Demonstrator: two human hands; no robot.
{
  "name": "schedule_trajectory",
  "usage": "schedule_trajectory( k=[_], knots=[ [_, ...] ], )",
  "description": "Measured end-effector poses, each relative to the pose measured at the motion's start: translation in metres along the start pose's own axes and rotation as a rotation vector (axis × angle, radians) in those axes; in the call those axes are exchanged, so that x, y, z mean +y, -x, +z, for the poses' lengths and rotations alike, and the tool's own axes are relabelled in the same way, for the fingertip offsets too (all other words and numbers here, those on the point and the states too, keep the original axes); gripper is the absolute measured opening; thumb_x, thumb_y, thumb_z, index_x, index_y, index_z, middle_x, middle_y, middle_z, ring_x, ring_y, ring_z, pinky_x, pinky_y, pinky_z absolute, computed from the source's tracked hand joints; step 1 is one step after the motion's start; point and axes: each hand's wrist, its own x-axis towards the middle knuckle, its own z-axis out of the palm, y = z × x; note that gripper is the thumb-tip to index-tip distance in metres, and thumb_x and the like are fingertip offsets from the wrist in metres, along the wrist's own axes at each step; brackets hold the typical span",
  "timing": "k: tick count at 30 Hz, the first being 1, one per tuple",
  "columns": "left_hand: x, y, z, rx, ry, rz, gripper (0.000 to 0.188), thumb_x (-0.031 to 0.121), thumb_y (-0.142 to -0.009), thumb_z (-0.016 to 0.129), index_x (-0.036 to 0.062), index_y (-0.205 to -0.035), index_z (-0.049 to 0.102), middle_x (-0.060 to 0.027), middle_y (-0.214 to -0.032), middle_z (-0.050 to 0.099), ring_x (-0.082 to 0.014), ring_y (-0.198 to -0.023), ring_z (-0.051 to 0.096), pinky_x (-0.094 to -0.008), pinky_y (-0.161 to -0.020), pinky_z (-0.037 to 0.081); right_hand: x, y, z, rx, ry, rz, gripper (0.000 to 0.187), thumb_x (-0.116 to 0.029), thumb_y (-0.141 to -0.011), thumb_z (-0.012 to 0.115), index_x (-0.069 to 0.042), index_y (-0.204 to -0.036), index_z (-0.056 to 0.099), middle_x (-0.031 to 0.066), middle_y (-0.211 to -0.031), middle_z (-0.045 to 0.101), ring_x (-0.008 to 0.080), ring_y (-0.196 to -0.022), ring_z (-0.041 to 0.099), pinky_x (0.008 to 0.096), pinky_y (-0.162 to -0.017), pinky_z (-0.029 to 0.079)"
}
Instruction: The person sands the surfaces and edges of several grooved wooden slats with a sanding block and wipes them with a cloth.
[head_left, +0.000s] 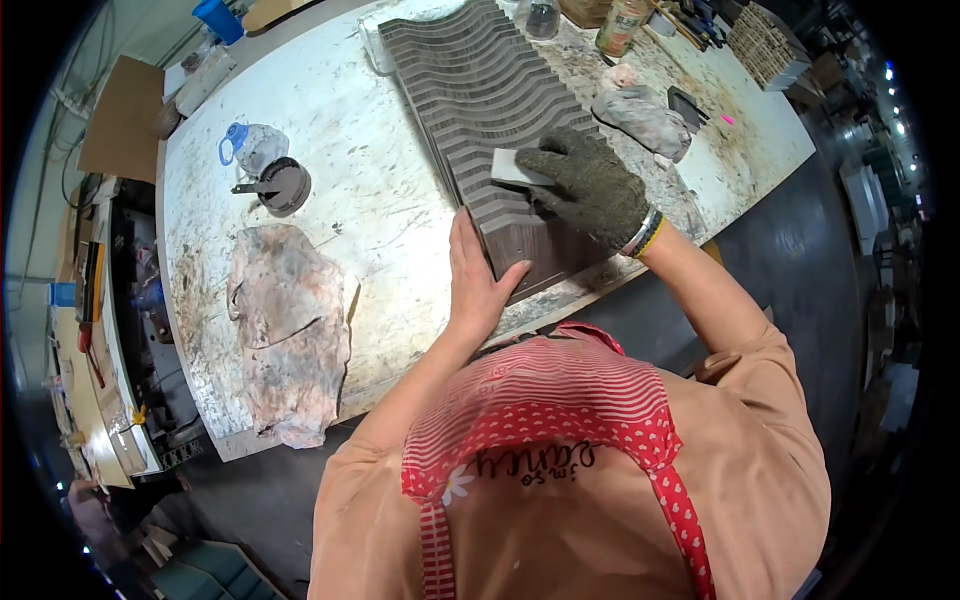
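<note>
A long dark grey-brown panel [490, 110] with wavy ridges across it lies on the worktable, stretching away from me. My left hand [478, 278] is bare and braces the panel's near left corner, fingers straight along the side and thumb over the near edge. On my right hand [590, 185] is a dirty dark glove. Its fingers are closed on a white rectangular block [517, 167], which rests against the ridges near the panel's close end. The block's underside is hidden.
The stained white worktable [385, 270] carries a dirty cloth [290, 330], a round dark pot [285, 187] with a flat tool across it, and a clear jug [262, 150] at left. Right of the panel lie a grey rag [645, 120], a jar [620, 28] and a woven basket [765, 45].
</note>
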Motion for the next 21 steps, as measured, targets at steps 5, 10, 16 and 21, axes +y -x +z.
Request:
schedule_trajectory(
  k=[5,10,16,21],
  knots=[
    [0.001,-0.001,0.000,-0.005,0.010,0.025,0.100,0.024,-0.077,0.075,-0.0051,-0.146,0.009,-0.0269,-0.146,0.020,-0.0407,-0.135,0.026,-0.0436,-0.112,0.027,0.016,0.012,-0.015,0.024,0.072,-0.069,0.038,-0.021,-0.078,0.067,-0.012,-0.114,0.060,0.0169,-0.113,0.056,0.0340,-0.102,0.056,0.0433,-0.085,0.047],
    [-0.002,-0.001,0.002,-0.010,0.041,0.039,0.100,0.023,-0.077,0.076,-0.0052,-0.145,0.010,-0.0273,-0.145,0.021,-0.0412,-0.135,0.026,-0.0436,-0.112,0.027,0.037,0.001,-0.046,-0.255,0.231,-0.105,0.041,-0.014,-0.073,0.069,-0.011,-0.113,0.060,0.0150,-0.109,0.056,0.0334,-0.105,0.055,0.0432,-0.088,0.046],
    [0.002,-0.002,0.003,0.022,0.058,0.057,0.095,0.015,-0.073,0.076,-0.0057,-0.144,0.016,-0.0278,-0.143,0.025,-0.0413,-0.134,0.028,-0.0431,-0.111,0.026,0.065,-0.009,-0.063,-0.270,0.381,-0.228,0.033,-0.011,-0.075,0.061,-0.012,-0.109,0.062,0.0145,-0.115,0.056,0.0317,-0.109,0.056,0.0432,-0.088,0.047],
    [-0.001,-0.002,0.005,0.019,0.046,0.054,0.095,0.016,-0.074,0.076,-0.0063,-0.144,0.016,-0.0276,-0.143,0.025,-0.0411,-0.134,0.027,-0.0435,-0.112,0.024,0.078,-0.011,-0.081,-0.311,0.438,-0.191,0.034,-0.012,-0.076,0.066,-0.014,-0.110,0.060,0.0108,-0.103,0.054,0.0292,-0.101,0.057,0.0419,-0.086,0.048]
  ],
)
